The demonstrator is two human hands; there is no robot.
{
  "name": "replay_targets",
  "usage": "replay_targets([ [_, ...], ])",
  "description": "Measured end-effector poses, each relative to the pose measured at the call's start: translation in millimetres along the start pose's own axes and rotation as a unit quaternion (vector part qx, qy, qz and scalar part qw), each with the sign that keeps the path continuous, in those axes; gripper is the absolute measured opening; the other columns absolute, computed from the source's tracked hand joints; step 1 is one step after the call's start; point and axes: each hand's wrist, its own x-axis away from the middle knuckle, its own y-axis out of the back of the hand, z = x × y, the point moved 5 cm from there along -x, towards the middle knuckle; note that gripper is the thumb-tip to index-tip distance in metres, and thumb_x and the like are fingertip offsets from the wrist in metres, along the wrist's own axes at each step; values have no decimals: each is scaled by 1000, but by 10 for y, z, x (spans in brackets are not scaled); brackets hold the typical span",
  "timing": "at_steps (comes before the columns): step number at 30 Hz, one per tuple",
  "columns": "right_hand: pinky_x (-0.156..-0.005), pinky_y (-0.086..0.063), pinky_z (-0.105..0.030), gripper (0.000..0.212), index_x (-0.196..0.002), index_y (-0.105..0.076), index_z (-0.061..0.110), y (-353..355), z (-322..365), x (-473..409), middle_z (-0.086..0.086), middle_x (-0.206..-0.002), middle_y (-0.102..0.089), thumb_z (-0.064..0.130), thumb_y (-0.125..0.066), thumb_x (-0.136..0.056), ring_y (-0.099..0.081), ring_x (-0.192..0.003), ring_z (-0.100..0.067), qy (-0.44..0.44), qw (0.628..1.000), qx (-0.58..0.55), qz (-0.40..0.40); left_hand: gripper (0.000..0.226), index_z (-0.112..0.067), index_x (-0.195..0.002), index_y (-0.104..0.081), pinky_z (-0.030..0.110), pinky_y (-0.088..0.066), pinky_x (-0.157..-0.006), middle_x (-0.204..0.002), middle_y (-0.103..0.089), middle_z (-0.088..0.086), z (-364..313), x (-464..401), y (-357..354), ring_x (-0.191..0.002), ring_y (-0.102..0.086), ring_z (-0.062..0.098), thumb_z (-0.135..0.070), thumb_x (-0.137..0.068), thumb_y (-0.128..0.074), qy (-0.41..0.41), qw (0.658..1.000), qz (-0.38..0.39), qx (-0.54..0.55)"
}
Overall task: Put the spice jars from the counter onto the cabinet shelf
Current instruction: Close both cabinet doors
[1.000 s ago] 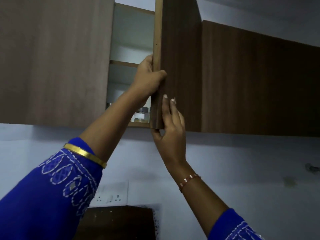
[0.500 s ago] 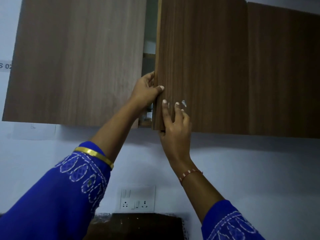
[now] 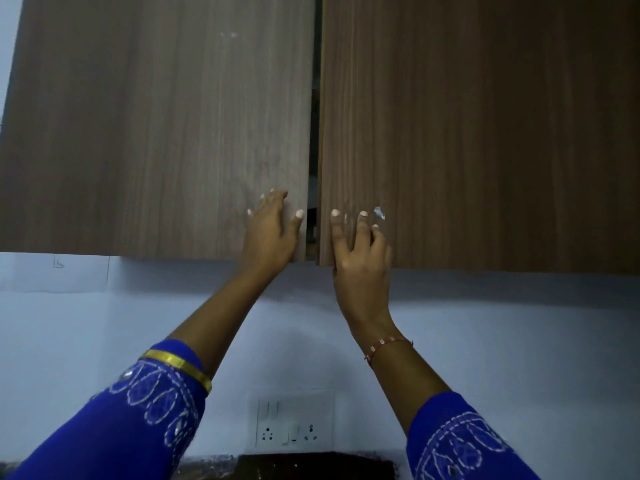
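Observation:
Two wood-grain doors of the wall cabinet fill the upper view, with only a narrow dark gap (image 3: 314, 161) between them. My left hand (image 3: 272, 226) lies flat with spread fingers on the lower right corner of the left door (image 3: 166, 126). My right hand (image 3: 360, 251) presses its straight fingers against the lower left corner of the right door (image 3: 478, 133). The shelf and the spice jars are hidden behind the doors; I can make out nothing clearly through the gap.
Below the cabinet is a pale blue wall with a white switch-and-socket plate (image 3: 291, 422). A dark counter edge (image 3: 311, 467) shows at the bottom. A small white chip (image 3: 379, 213) marks the right door.
The right door swung from wide open to almost shut. My left hand left the door's edge and moved onto the face of the left door. The jars went out of sight.

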Motion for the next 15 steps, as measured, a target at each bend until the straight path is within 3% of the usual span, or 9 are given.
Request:
replay_targets([
  [3, -79, -57, -43, 69, -133, -53, 13, -146, 60, -2, -26, -121, -62, 1, -77, -70, -65, -102, -39, -4, 1000, 10, 10, 56, -8, -146, -23, 43, 5, -118, -157, -18, 12, 321, 114, -11, -147, -10, 23, -32, -97, -38, 8, 1000, 6, -27],
  [7, -80, -56, -43, 68, -133, -53, 13, -267, 103, 3, -26, -122, -61, 1, -75, -70, -64, -103, -39, -4, 1000, 22, 11, 69, -10, -147, -21, 40, 8, -117, -159, -6, 10, 413, 180, -85, -148, 1, 23, -43, -87, -27, -36, 995, 8, -95],
  [11, -81, -55, -44, 60, -133, -53, 13, -351, 139, -3, -26, -123, -61, -4, -56, -76, -64, -102, -40, -5, 1000, 23, 12, 69, -12, -147, -20, 42, 11, -115, -159, -2, 13, 440, 164, -158, -147, 4, 27, -45, -87, -25, -41, 988, -8, -147],
  [15, -82, -54, -47, 69, -134, -51, 12, -439, 142, 8, -28, -124, -59, -4, -69, -69, -63, -104, -42, -4, 999, 22, 23, 71, -14, -149, -15, 43, 13, -114, -159, 1, 12, 482, 164, -222, -147, 7, 26, -48, -87, -25, -43, 983, -11, -179],
])
